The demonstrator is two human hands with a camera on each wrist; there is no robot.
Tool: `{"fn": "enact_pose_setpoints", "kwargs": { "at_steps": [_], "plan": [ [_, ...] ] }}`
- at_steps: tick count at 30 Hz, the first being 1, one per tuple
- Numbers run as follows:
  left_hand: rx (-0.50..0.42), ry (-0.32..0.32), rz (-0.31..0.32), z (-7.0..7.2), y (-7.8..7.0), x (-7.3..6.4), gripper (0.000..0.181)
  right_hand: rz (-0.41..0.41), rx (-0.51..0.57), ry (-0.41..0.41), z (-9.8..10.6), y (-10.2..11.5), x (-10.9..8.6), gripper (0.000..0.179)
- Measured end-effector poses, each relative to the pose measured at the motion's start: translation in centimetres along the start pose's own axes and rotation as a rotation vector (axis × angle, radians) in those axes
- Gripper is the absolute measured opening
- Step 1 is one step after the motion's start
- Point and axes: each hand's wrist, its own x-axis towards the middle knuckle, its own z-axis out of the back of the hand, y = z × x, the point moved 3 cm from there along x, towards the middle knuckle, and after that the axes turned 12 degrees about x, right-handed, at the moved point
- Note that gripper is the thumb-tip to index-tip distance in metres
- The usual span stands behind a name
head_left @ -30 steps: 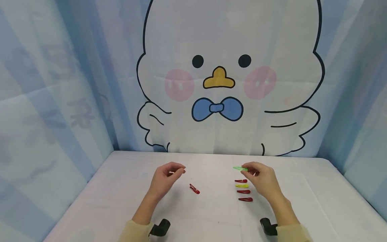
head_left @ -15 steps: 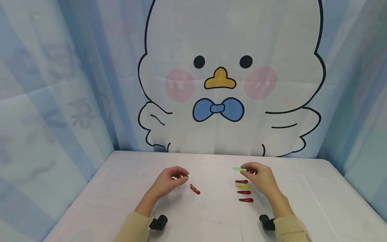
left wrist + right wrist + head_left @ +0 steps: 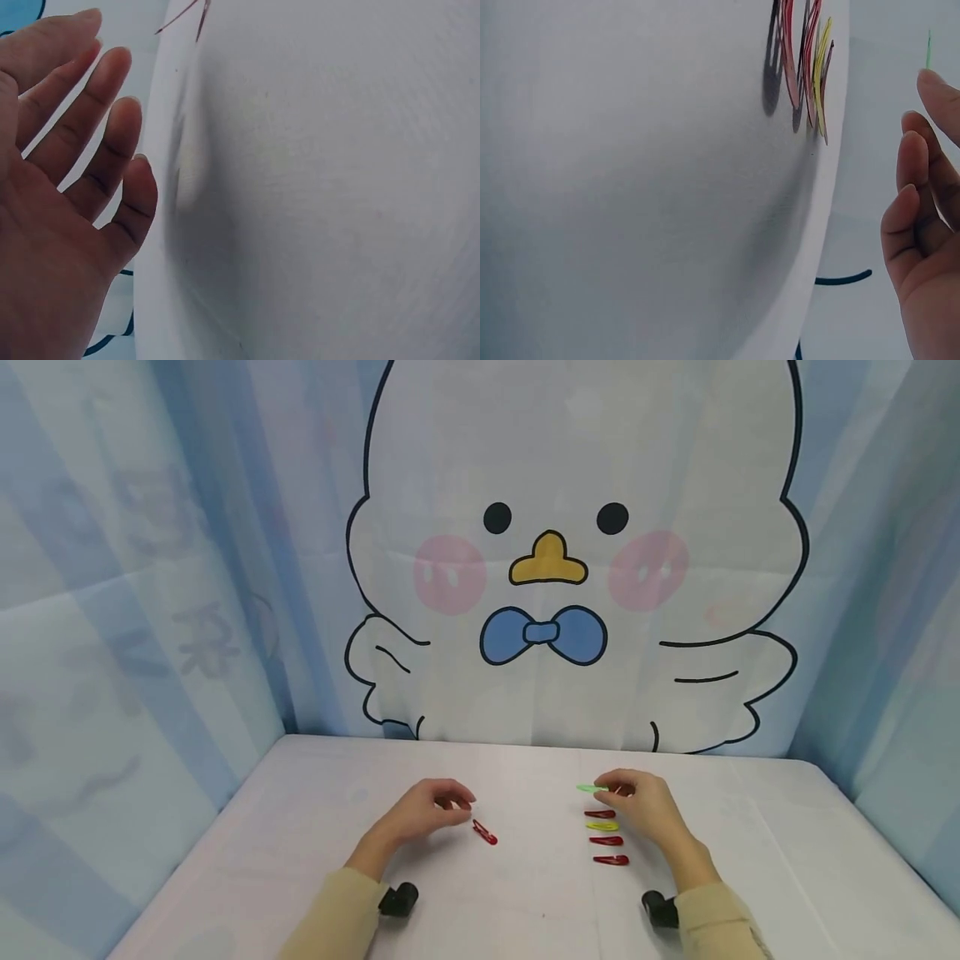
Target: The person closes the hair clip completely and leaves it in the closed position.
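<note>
My right hand (image 3: 643, 802) pinches a green hair clip (image 3: 589, 787) between thumb and fingers, beyond the far end of a column of clips. In the right wrist view that green clip (image 3: 929, 49) sticks up past the thumb tip. My left hand (image 3: 431, 814) hovers beside a lone red hair clip (image 3: 484, 832), its fingers loosely bent and nothing between them. The left wrist view has the same hand (image 3: 71, 172) with fingers spread, apart from the red clip (image 3: 201, 19) at the top edge.
The column near my right hand holds a dark red clip (image 3: 600, 814), a yellow clip (image 3: 602, 827), and two more red clips (image 3: 606, 841) nearer me. They lie on a white-covered table (image 3: 525, 893). A curtain with a cartoon bird (image 3: 555, 693) stands behind it.
My left hand has moved right and toward me, closer to the lone red clip. My right hand still holds the green clip and has come slightly nearer the column.
</note>
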Motion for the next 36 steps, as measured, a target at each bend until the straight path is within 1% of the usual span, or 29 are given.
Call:
{"fn": "enact_pose_setpoints", "kwargs": {
  "at_steps": [4, 8, 12, 16, 22, 29, 36],
  "plan": [
    [0.017, 0.054, 0.009, -0.4, 0.2, 0.1, 0.020, -0.014, -0.025, 0.034, 0.0, -0.4, 0.2, 0.016],
    [0.025, 0.084, 0.006, -0.6, 0.2, 0.3, 0.019, -0.016, -0.048, 0.065, 0.2, -0.7, 0.4, 0.014],
    [0.043, 0.095, -0.012, -0.7, 0.2, 0.4, 0.018, -0.050, -0.063, 0.092, 0.2, -1.2, 0.8, 0.013],
    [0.067, 0.106, -0.007, -0.9, 0.2, 0.4, 0.017, -0.090, -0.080, 0.121, 0.1, -1.8, 1.1, 0.012],
    [0.104, 0.118, 0.014, -1.1, -0.2, 0.6, 0.015, -0.095, -0.099, 0.130, 0.1, -2.3, 1.4, 0.010],
    [0.138, 0.125, 0.002, -1.4, -0.2, 0.8, 0.012, -0.091, -0.108, 0.145, 0.0, -2.3, 1.7, 0.009],
    [0.143, 0.116, 0.008, -1.5, -0.4, 0.8, 0.010, -0.090, -0.121, 0.154, -0.2, -2.5, 1.8, 0.006]
  ]
}}
